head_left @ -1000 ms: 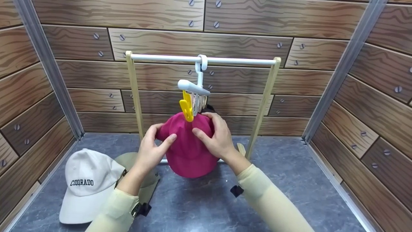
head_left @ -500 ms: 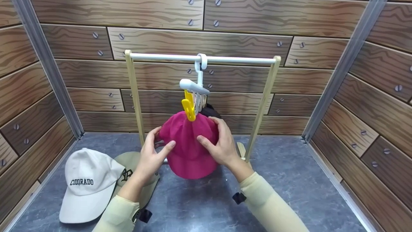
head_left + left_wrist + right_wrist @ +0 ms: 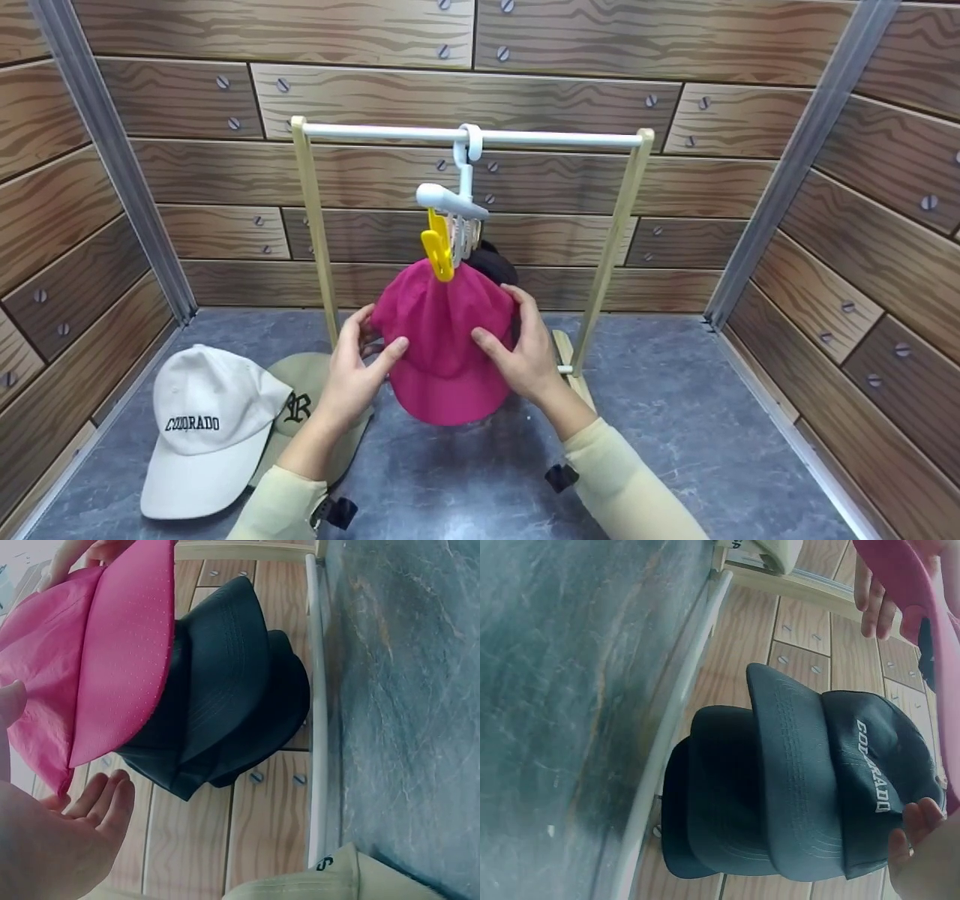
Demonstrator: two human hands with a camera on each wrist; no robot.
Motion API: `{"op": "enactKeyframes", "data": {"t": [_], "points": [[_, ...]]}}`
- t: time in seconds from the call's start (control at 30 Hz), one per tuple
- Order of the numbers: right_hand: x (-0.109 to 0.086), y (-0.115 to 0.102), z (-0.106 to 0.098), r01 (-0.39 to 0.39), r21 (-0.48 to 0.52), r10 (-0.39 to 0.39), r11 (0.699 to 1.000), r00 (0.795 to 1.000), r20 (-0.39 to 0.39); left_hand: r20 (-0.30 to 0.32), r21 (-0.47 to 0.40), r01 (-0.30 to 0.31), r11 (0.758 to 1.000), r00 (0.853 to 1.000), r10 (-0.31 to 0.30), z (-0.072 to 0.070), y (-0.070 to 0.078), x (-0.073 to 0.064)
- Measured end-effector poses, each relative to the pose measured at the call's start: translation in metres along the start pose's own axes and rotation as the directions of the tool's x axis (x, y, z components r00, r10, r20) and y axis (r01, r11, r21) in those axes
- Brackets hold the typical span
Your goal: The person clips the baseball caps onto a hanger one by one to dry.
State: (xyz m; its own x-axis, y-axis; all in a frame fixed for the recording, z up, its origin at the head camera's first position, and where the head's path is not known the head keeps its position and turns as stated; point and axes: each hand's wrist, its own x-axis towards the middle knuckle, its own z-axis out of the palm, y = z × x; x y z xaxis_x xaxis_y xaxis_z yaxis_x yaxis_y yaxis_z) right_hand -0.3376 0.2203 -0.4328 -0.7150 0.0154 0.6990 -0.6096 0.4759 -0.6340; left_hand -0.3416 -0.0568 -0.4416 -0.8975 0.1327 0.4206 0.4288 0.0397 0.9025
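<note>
A magenta baseball cap [image 3: 442, 330] hangs brim down from a yellow clothes peg [image 3: 437, 251] on the white clip hanger [image 3: 450, 199]. My left hand [image 3: 358, 367] holds the cap's left side, thumb on the front and fingers behind. On the right side, my right hand [image 3: 527, 356] holds it the same way, its thumb pressing the crown. Behind it hang several black caps [image 3: 225, 682]; the nearest black cap [image 3: 802, 772] bears white lettering in the right wrist view. In the head view most of them are hidden by the magenta cap.
The hanger hooks over the white rail [image 3: 555, 139] of a wooden-legged rack. At the left a cream cap [image 3: 206, 420] marked COLORADO lies on the grey floor, overlapping an olive cap [image 3: 300, 390]. Plank-patterned walls [image 3: 870, 247] enclose the sides and back.
Both hands have slid slightly down the magenta cap's sides, the right one also outward. The cap's crown looks wider and its brim sits a little lower. More of a black cap shows behind.
</note>
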Motion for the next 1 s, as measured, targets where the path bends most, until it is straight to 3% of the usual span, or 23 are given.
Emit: {"op": "enactKeyframes", "data": {"t": [0.27,0.5,0.8,1.0], "points": [[-0.012,0.007,-0.001,-0.082,0.084,0.082,0.993,0.997,0.008,-0.015,-0.003,-0.029,1.0,0.999,0.029,0.003,-0.007,-0.005],[-0.023,0.013,0.003,-0.127,0.102,0.126,0.987,0.992,0.023,-0.002,-0.01,-0.011,1.0,1.0,0.011,0.005,-0.013,-0.01],[-0.038,0.021,0.009,-0.132,0.126,0.127,0.983,0.991,0.046,0.047,0.013,-0.011,1.0,0.999,0.01,0.005,-0.018,-0.015],[-0.046,0.028,0.011,-0.137,0.086,0.133,0.987,0.99,0.051,0.063,0.021,-0.004,1.0,0.998,0.002,0.005,-0.023,-0.018]]}}
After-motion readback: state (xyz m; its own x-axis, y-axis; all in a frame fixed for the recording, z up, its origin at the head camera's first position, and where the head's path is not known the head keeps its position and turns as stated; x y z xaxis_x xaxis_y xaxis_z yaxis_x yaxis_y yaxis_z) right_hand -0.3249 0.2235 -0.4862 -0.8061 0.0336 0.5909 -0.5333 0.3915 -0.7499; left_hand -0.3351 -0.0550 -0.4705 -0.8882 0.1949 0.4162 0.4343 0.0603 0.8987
